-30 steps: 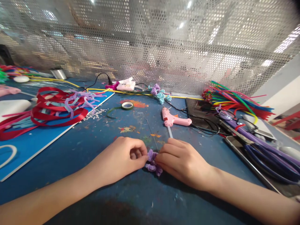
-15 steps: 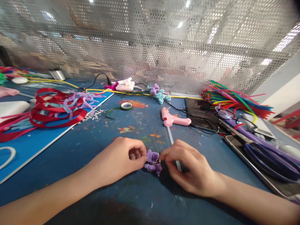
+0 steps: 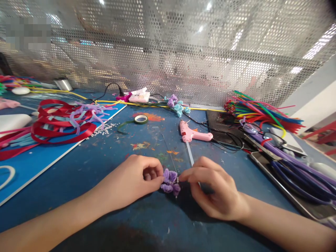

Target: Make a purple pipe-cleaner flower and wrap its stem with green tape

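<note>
A small purple fuzzy flower (image 3: 170,182) with tiny white beads at its right side is low in the middle of the view. My left hand (image 3: 143,175) pinches its left edge between thumb and fingertips. From the right, my right hand (image 3: 214,187) reaches in with its fingers closed at the white beads; what lies between the fingertips is too small to make out. A thin wire (image 3: 169,150) extends away behind the flower. Just beyond my right hand lies a pink glue gun (image 3: 195,135), its clear glue stick (image 3: 189,154) pointing toward me.
Green tape (image 3: 141,119), scattered white beads (image 3: 105,129) and a blue board (image 3: 63,150) with red ribbon (image 3: 65,136) are left. Behind are purple and blue fuzzy flowers (image 3: 178,105). Right: colored pipe cleaners (image 3: 265,112), glasses (image 3: 274,138), blue-handled scissors (image 3: 296,178) and a dark tray (image 3: 283,189).
My right fingertips have shifted slightly at the flower's right side, and more white beads show there. The flower has turned a little in my left hand.
</note>
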{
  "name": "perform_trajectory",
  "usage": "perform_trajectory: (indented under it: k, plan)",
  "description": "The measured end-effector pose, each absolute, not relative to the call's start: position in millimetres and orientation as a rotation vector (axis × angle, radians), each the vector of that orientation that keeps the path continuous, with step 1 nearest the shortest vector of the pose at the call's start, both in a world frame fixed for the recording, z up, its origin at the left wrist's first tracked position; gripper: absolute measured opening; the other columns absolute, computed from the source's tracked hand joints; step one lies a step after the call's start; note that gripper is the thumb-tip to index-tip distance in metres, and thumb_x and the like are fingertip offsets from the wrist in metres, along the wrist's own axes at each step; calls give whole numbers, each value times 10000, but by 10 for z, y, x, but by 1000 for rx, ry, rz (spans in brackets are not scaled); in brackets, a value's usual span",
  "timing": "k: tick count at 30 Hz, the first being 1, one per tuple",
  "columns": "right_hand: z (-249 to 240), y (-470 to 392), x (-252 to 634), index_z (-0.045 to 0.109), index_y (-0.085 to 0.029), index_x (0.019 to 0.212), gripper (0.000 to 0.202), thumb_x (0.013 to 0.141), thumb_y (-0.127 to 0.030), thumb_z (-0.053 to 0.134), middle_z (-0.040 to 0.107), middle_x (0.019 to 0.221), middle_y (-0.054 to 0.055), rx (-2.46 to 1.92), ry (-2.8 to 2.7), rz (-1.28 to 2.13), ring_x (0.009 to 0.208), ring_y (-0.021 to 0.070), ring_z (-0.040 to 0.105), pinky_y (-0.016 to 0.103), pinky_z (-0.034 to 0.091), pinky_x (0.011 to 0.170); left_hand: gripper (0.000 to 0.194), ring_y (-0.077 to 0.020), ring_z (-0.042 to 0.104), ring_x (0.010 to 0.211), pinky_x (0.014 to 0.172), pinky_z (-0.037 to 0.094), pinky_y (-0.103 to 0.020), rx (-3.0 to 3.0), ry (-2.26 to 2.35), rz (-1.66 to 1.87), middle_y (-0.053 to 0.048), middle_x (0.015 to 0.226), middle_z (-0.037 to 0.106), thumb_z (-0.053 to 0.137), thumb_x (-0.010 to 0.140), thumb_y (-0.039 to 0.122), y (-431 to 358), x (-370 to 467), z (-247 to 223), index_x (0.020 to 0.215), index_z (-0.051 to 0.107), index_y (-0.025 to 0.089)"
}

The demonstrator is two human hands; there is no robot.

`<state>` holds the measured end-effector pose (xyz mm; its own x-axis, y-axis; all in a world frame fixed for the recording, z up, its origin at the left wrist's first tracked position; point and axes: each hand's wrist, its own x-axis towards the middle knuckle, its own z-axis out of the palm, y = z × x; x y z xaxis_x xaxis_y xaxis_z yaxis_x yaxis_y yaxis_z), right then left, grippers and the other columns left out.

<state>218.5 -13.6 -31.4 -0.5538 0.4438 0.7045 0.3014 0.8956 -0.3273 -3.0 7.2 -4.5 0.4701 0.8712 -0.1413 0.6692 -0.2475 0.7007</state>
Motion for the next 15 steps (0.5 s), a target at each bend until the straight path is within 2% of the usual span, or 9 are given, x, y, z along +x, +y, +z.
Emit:
perform_trajectory:
  k: [2, 5, 9, 12, 15]
  plan:
    - [-287, -117, 2211, 481, -200, 982, 339, 728, 24, 503, 614, 848, 48, -556, -2070, 165, 703, 157, 513, 309, 448, 639, 151, -120, 515, 578, 529, 393, -209, 2003, 1281, 353, 23, 619, 593, 549, 775, 298, 77, -38, -47, 693, 627, 198]
    - [-243, -25, 2242, 514, -195, 884, 192, 755, -55, 540, 555, 782, 35, -701, -1975, 92, 727, 168, 514, 321, 434, 653, 169, -132, 542, 602, 556, 415, -224, 2000, 1285, 328, 12, 649, 621, 558, 788, 331, 96, -64, -52, 712, 639, 205]
    - [-171, 63, 2242, 543, -193, 757, 73, 804, -137, 540, 523, 707, 14, -997, -2035, 97, 708, 164, 484, 315, 405, 662, 211, -163, 599, 672, 595, 454, -252, 1955, 1273, 322, -8, 736, 662, 569, 802, 407, 126, -117, -38, 864, 650, 223]
    - [-102, -45, 2200, 557, -189, 727, 54, 733, -135, 559, 535, 723, 19, -1148, -2217, 181, 721, 177, 485, 317, 396, 654, 263, -176, 618, 702, 610, 481, -266, 1926, 1260, 371, -13, 775, 667, 593, 794, 416, 130, -147, 4, 976, 621, 228]
    - [-80, -245, 2127, 548, -190, 739, 100, 662, -199, 611, 546, 747, 25, -1296, -2388, 224, 715, 195, 487, 331, 399, 634, 253, -189, 640, 771, 679, 507, -288, 1895, 1237, 463, -34, 843, 685, 605, 794, 369, 133, -148, 55, 992, 620, 212]
